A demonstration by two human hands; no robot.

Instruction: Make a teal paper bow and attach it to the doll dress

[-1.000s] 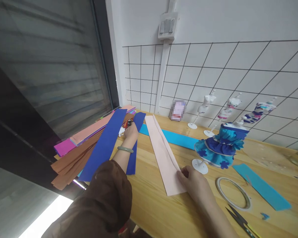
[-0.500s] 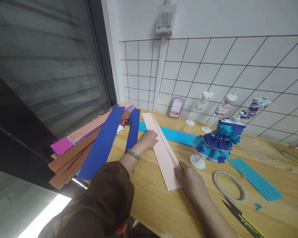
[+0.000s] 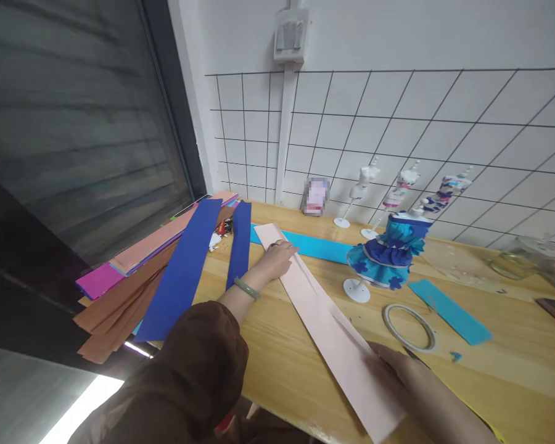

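A long pale pink paper strip (image 3: 324, 327) slants across the wooden table from the back towards its front edge, with a narrow fold along its right side. My left hand (image 3: 280, 257) is closed on the far part of the strip, its fingers at the paper; a green bangle circles that wrist. Near the strip's close end, my right hand (image 3: 398, 373), blurred by motion, grips the folded right edge, and its fingertips are partly hidden. Under the far end of the pink strip runs a bright blue paper strip (image 3: 324, 246).
Dark blue strips (image 3: 180, 271) and brown paper (image 3: 129, 290) lie left. A small dress form in a blue dress (image 3: 391, 250) stands right, with several smaller forms behind. A tape roll (image 3: 409, 328), a teal strip (image 3: 451, 311) and scissors, mostly covered by my right arm, lie nearby.
My right hand has moved towards me and to the right along the pink strip, drawing it nearer. The left hand stays on its far part. The view has shifted slightly right.
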